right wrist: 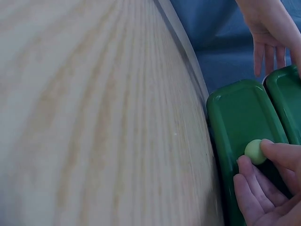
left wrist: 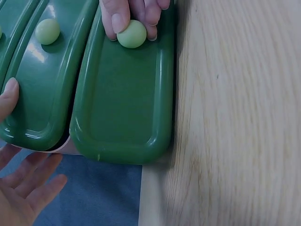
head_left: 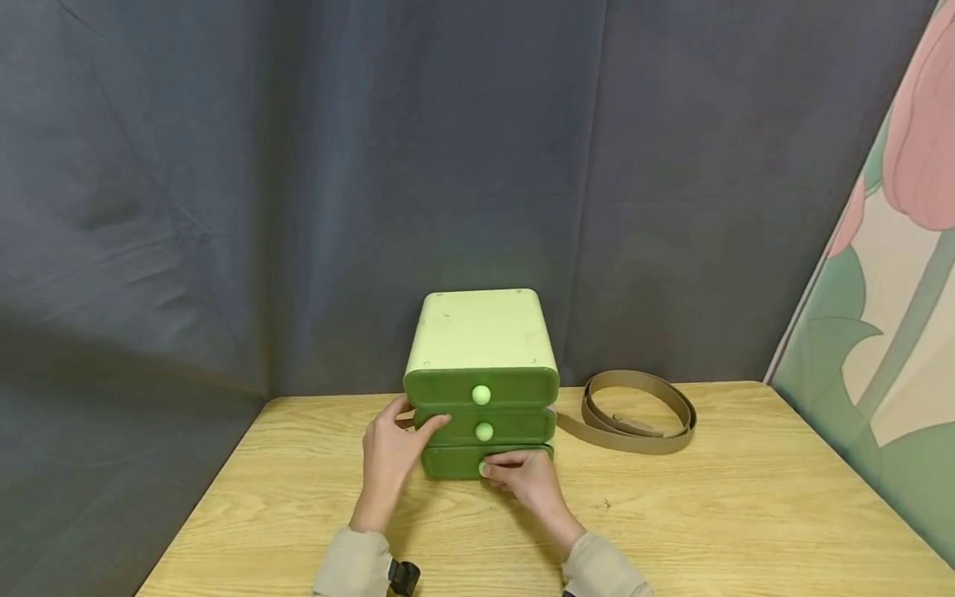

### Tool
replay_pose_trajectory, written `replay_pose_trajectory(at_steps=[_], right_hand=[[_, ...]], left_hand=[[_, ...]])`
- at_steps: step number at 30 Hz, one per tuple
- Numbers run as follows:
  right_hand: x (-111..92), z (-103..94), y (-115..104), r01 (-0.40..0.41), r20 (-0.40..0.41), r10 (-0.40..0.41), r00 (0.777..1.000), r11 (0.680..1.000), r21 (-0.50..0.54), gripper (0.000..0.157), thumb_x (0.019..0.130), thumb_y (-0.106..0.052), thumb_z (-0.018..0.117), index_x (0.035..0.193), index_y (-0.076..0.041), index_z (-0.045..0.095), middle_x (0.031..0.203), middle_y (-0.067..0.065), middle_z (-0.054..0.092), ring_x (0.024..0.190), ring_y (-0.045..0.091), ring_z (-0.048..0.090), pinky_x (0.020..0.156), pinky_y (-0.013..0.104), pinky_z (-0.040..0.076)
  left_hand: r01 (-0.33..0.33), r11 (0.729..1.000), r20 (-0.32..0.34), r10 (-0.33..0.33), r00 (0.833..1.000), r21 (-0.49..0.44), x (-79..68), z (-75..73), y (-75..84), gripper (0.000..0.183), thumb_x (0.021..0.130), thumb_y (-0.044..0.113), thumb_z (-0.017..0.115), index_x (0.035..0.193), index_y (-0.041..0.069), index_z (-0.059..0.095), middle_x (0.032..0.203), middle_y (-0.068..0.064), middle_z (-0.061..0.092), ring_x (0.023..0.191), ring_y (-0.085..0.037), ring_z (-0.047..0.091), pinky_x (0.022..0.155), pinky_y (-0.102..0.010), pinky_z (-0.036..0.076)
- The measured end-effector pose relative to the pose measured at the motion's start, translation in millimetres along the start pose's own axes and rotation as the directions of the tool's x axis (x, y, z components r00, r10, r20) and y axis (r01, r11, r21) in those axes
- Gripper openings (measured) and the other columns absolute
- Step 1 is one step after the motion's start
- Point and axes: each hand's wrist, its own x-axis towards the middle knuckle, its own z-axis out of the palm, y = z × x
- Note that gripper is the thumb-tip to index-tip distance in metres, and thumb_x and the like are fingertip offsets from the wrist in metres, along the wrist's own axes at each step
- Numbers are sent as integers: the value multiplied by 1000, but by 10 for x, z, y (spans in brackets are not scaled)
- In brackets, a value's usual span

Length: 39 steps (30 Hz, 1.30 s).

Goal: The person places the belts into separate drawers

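Observation:
A small drawer cabinet with a pale green top and dark green drawer fronts stands on the table. Each front carries a round light green knob. My right hand pinches the bottom drawer's knob between thumb and fingers. The bottom drawer sits at the table surface. At the cabinet's left side is my left hand, its thumb resting on the middle drawer's front. The other fingers of that hand stretch out beside the cabinet's side wall, as the left wrist view shows.
A coiled brown belt lies on the wooden table to the right of the cabinet, one end reaching close to it. Behind hangs a dark blue-grey curtain. A panel with painted flowers borders the table's right side.

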Motion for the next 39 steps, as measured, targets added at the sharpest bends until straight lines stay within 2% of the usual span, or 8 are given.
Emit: replay_pose_trajectory(at_steps=[9, 12, 16, 20, 25, 32, 36, 39], right_hand=[[-92, -29, -25, -9, 45, 8, 999, 1000, 14, 13, 82, 0, 78, 92, 8, 77, 79, 16, 74, 70, 29, 72, 63, 37, 59], [-138, -49, -44, 3, 66, -1, 998, 999, -36, 15, 82, 1, 78, 95, 6, 77, 82, 16, 74, 72, 25, 72, 63, 33, 58], [-198, -75, -60, 32, 102, -24, 995, 996, -81, 20, 81, 2, 79, 100, 5, 76, 91, 17, 74, 79, 21, 72, 66, 28, 58], [-233, -92, -68, 45, 118, -33, 992, 994, -101, 18, 81, 0, 79, 99, 2, 77, 92, 15, 75, 80, 18, 71, 66, 26, 57], [-293, -114, -66, 65, 122, -48, 991, 988, -142, 14, 82, -4, 80, 96, -2, 79, 91, 10, 75, 82, 15, 70, 66, 24, 56], [-449, -136, -111, 69, 187, -58, 981, 996, -53, 17, 83, 0, 77, 100, 5, 76, 91, 18, 74, 77, 27, 72, 66, 32, 58], [-540, -151, -130, 57, 236, -51, 970, 998, -22, 19, 84, 0, 76, 102, 7, 75, 92, 19, 74, 79, 31, 72, 67, 37, 59], [-611, -162, -133, 43, 271, -33, 962, 999, -31, 19, 85, -1, 76, 103, 5, 76, 96, 18, 74, 81, 28, 73, 68, 35, 59]], left_hand=[[32, 999, 12, -31, 999, -14, -1, 10, 26, 55, 72, 50, 86, 115, 18, 71, 107, -6, 71, 93, -23, 70, 77, -41, 56], [46, 999, 40, -45, 998, -21, -2, 4, 12, 55, 74, 49, 85, 117, 19, 70, 110, -4, 70, 96, -23, 68, 79, -41, 55], [38, 997, 105, -31, 994, -61, 10, -35, -40, 54, 79, 44, 83, 123, 17, 68, 120, -4, 67, 102, -25, 66, 85, -43, 54], [13, 996, 171, 3, 985, -94, 59, -105, -81, 52, 84, 36, 81, 128, 14, 65, 123, -6, 65, 105, -28, 66, 89, -46, 52], [-27, 998, 221, 41, 974, -65, 105, -153, -73, 56, 85, 35, 79, 134, 12, 61, 126, -8, 64, 108, -28, 65, 91, -48, 51], [-138, 990, 262, 137, 955, -13, 146, -182, -110, 52, 87, 33, 78, 134, 19, 61, 135, -2, 58, 113, -24, 61, 89, -46, 51], [-144, 989, 295, 145, 944, -24, 165, -205, -146, 51, 87, 35, 77, 134, 23, 61, 132, 3, 59, 112, -21, 58, 89, -44, 49], [-135, 990, 311, 140, 940, -37, 171, -210, -177, 47, 87, 34, 77, 131, 23, 63, 126, 4, 61, 109, -18, 59, 88, -43, 49]])
